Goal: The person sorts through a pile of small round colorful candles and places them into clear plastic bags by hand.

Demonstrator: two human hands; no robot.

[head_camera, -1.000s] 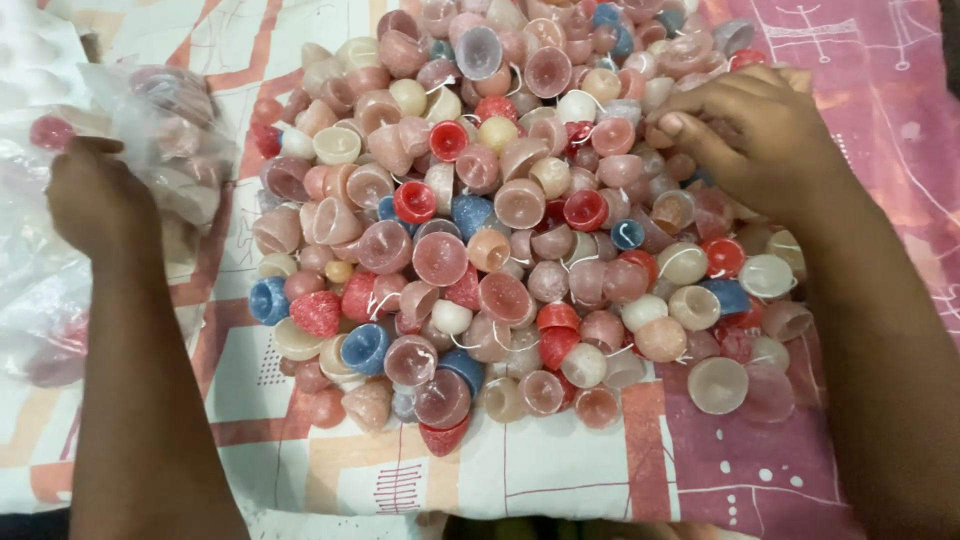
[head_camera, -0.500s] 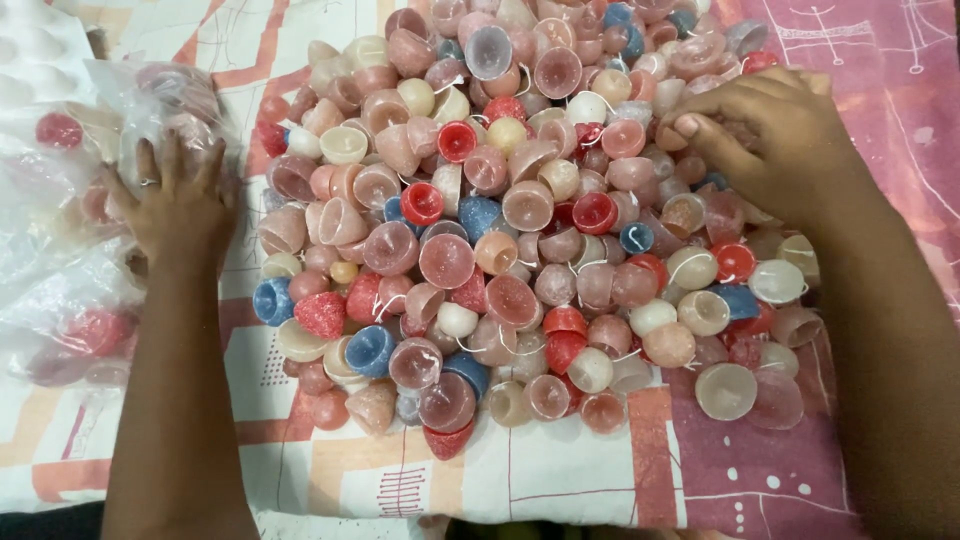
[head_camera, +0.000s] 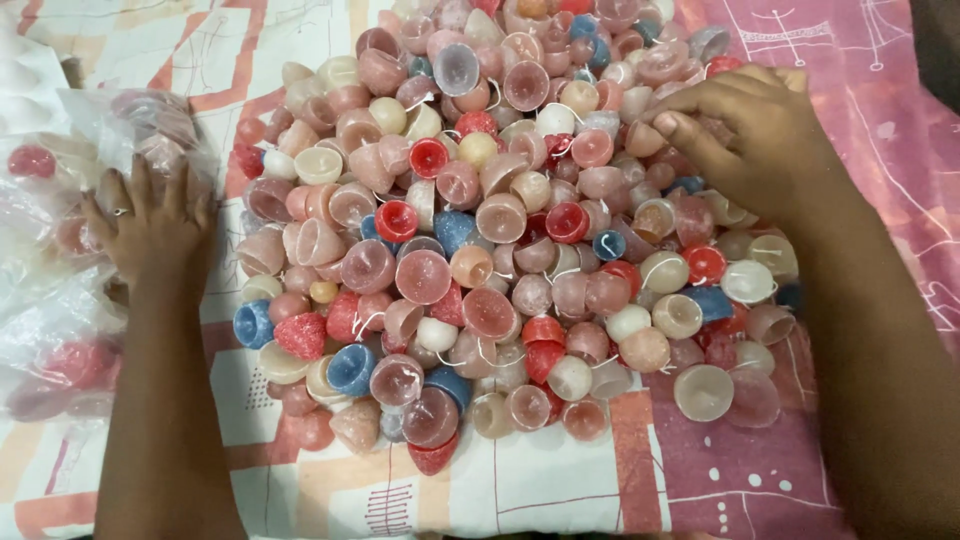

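Fingers of left hand [head_camera: 150,225] splayed on plastic bag [head_camera: 60,260]; right hand [head_camera: 760,140] fingers curled on candles [head_camera: 480,250].

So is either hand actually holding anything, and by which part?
Neither grips anything: left hand lies flat on the plastic bag, right hand rests fingertips on the candle pile.

Top of the candle pile [head_camera: 520,30] cut off; contents of the plastic bags [head_camera: 50,300] blurred.
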